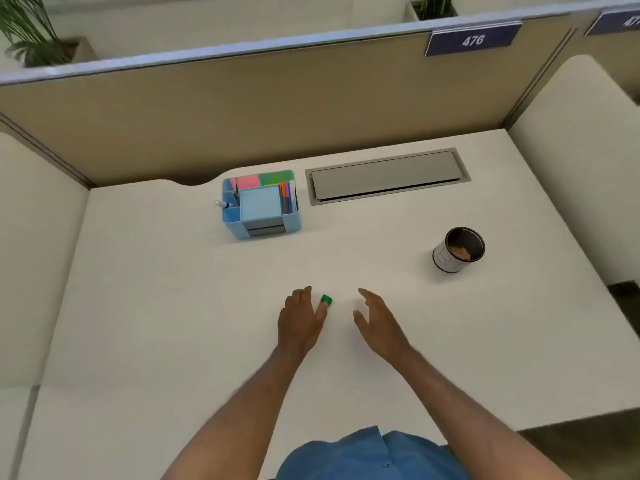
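My left hand (300, 322) rests over the white desk (173, 306) near its middle. A small green block (326, 300) sits at its thumb tip, pinched between thumb and fingers. My right hand (375, 318) hovers just right of the block, a short gap away, with fingers straight and relaxed and nothing in it.
A blue desk organiser (261, 204) with sticky notes and pens stands at the back centre. Beside it lies a grey cable hatch (388, 176). A dark-rimmed cup (459, 249) with brownish contents stands at the right. Beige partition walls enclose the desk.
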{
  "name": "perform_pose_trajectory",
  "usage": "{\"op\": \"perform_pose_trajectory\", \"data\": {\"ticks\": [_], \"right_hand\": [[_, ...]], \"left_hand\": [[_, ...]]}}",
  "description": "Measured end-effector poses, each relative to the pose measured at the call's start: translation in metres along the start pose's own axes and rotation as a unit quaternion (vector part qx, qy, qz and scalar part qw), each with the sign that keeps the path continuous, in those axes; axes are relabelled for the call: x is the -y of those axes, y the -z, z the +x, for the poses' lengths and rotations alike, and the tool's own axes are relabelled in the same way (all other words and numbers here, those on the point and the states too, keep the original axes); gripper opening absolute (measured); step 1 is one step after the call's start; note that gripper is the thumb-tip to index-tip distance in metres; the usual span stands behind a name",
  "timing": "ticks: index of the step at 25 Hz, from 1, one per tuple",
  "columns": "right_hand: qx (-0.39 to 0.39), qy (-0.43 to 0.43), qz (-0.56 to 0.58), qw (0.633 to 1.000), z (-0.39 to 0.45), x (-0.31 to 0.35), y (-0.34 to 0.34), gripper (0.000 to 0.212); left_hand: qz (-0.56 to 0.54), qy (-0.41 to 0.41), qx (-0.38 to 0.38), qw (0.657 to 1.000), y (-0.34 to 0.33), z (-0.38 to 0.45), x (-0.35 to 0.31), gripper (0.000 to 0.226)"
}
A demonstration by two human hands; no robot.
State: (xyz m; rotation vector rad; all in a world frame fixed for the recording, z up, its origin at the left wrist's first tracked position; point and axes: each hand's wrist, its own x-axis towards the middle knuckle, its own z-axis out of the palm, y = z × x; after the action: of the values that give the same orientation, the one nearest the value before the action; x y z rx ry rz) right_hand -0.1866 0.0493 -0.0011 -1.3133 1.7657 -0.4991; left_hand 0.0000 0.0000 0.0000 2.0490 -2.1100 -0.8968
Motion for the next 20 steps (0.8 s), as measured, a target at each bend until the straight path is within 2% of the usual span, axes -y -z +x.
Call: {"op": "perform_pose_trajectory", "data": {"ticks": [3, 7, 10, 12, 14, 17, 18, 20], "right_hand": [[0.006, -0.032, 0.013, 0.999, 0.006, -0.001, -0.010, 0.055], [0.029, -0.048, -0.044, 0.997, 0.015, -0.005, -0.021, 0.055], [0.043, -0.025, -0.132, 0.990, 0.017, -0.008, -0.029, 0.055], [0.034, -0.029, -0.126, 0.991, 0.018, -0.007, -0.032, 0.054], [0.021, -0.067, -0.064, 0.996, 0.021, -0.003, -0.031, 0.052], [0.004, -0.154, 0.150, 0.977, 0.026, 0.012, -0.023, 0.045], [0.004, -0.163, 0.216, 0.963, 0.024, 0.016, -0.019, 0.042], [-0.001, -0.144, 0.270, 0.952, 0.018, 0.021, -0.010, 0.036]], "left_hand": [[-0.038, 0.027, 0.033, 0.998, -0.007, 0.006, 0.008, 0.050], [-0.045, 0.018, 0.057, 0.997, -0.011, 0.018, 0.014, 0.015], [-0.102, 0.033, 0.055, 0.993, -0.010, 0.022, 0.019, 0.012], [-0.132, 0.037, 0.053, 0.989, -0.010, 0.023, 0.021, 0.013], [-0.157, 0.031, 0.062, 0.985, -0.009, 0.024, 0.023, 0.016], [-0.182, -0.004, 0.081, 0.980, -0.010, 0.023, 0.020, 0.020], [-0.193, -0.019, 0.086, 0.977, -0.010, 0.020, 0.018, 0.021], [-0.207, -0.052, 0.091, 0.973, -0.010, 0.015, 0.013, 0.021]]}}
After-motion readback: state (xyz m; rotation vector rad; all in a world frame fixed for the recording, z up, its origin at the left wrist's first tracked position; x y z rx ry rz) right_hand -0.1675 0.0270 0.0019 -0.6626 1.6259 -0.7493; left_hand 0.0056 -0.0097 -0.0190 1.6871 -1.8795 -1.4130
